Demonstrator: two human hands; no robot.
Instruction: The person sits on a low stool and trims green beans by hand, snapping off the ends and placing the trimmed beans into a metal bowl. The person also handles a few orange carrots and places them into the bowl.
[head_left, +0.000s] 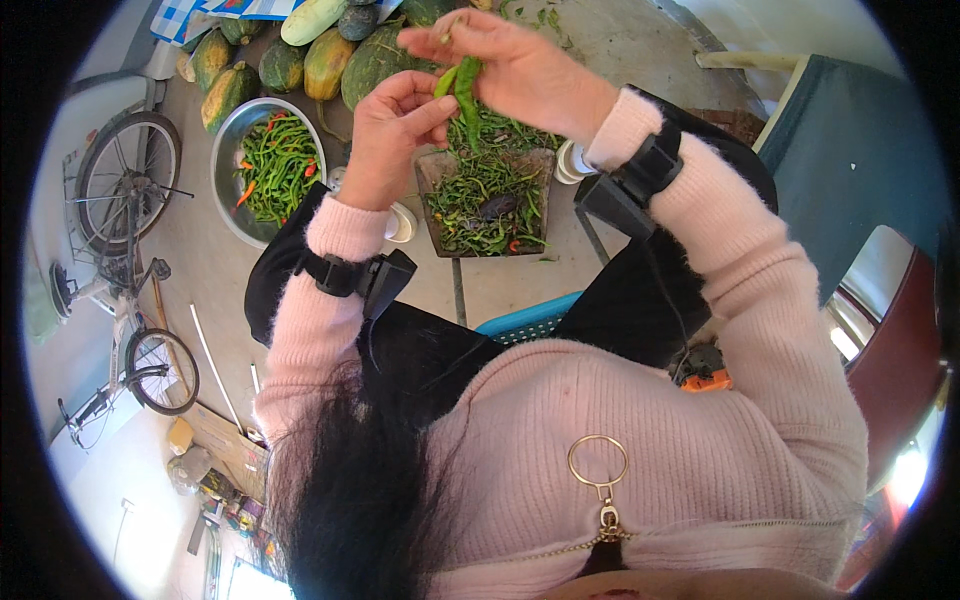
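Green chili peppers (466, 94) are pinched between the thumb and fingers of my left hand (401, 124), above a worn square pan (425, 187). My right hand (517, 71) is raised just beside them, its thumb and fingers close together near a small pale green bit, perhaps a stem; whether it grips this is unclear. The pan holds a heap of green stems, leaves and peppers (487, 202), with a dark shrivelled piece on top. To the left, a round metal basin (225, 180) contains many green chilies (281, 169) and several red or orange ones.
Several pumpkins and squashes (326, 64) lie on the floor beyond the basin. A bicycle (124, 285) stands at the left. Below the pan, between the knees, is a blue perforated plastic basket (525, 319). A dark green surface (847, 165) and a dark red chair (892, 345) are at the right.
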